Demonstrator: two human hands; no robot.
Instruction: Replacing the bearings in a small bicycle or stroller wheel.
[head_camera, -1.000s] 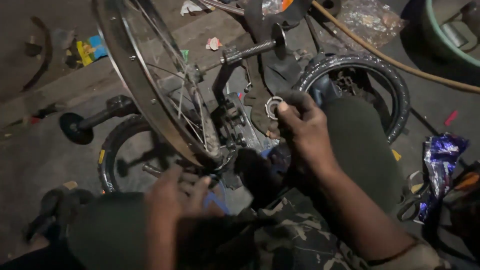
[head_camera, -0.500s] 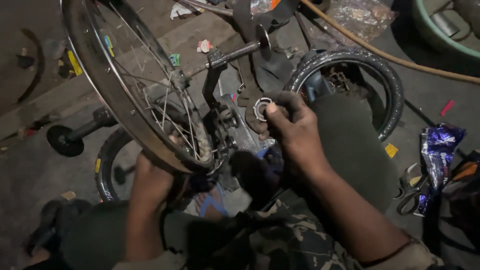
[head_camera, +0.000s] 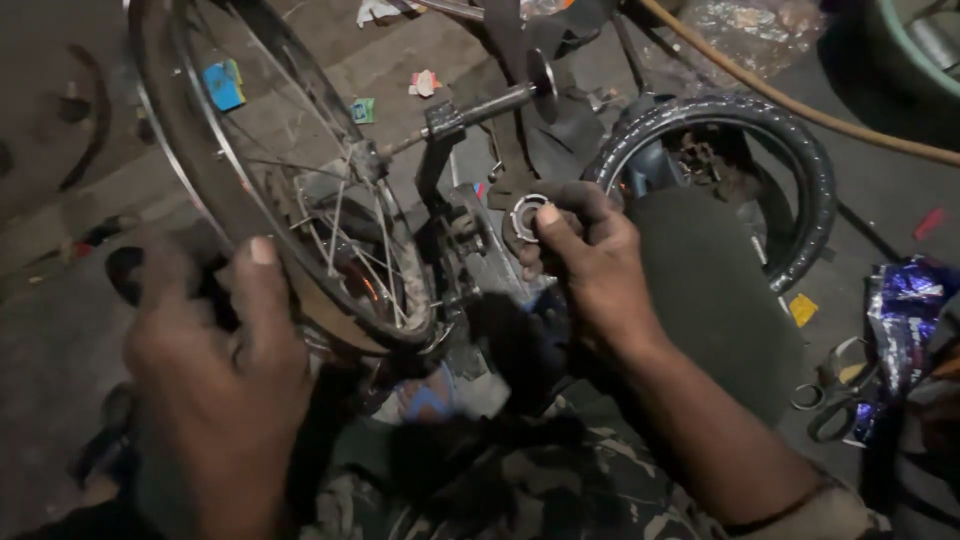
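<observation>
At centre frame the right hand (head_camera: 585, 265) pinched a small metal ring (head_camera: 527, 216) by the axle (head_camera: 480, 108) while the left hand (head_camera: 215, 370) gripped the wheel (head_camera: 262, 225) rim at left; a loosened pinch could probably drop the ring into the clutter

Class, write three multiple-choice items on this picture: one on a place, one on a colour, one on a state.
1. Where is the scissors?
A. on the ground at the right
B. inside the tyre
C. in the left hand

2. What colour is the hose?
A. blue
B. orange-tan
C. white

3. What is the left hand doing?
A. resting open on the ground
B. gripping the wheel rim
C. holding the ring

Answers: 1 A, it lies near the foil wrapper; 2 B, the colour shows; 3 B, its thumb lies across the rim, while the right hand holds the metal ring.
</observation>
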